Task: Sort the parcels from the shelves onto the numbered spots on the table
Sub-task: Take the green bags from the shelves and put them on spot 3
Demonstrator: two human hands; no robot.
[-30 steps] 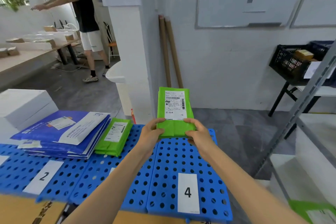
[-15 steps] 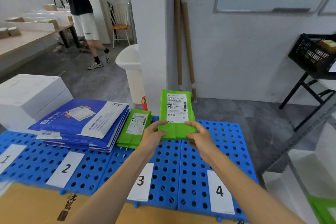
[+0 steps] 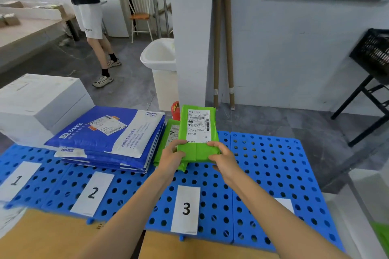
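A green parcel (image 3: 197, 130) with a white shipping label sits between both hands above the far part of spot 3. My left hand (image 3: 172, 157) grips its near left corner and my right hand (image 3: 223, 157) grips its near right corner. Under it and slightly to the left lies another green parcel (image 3: 168, 141) on the blue perforated mat (image 3: 263, 164). White labels mark spot 1 (image 3: 15, 181), spot 2 (image 3: 92, 193) and spot 3 (image 3: 186, 209). A stack of blue mailers (image 3: 109, 136) lies behind spot 2.
A white box (image 3: 40, 103) stands at the back left behind spot 1. A white pillar (image 3: 191, 33) and a white bin (image 3: 160, 63) stand beyond the table. A person (image 3: 90, 16) stands at the far left. A black crate (image 3: 372, 52) is at right.
The view has swung left and down, from spot 4 to spot 3. The held green parcel has moved left and now overlaps the other green parcel.
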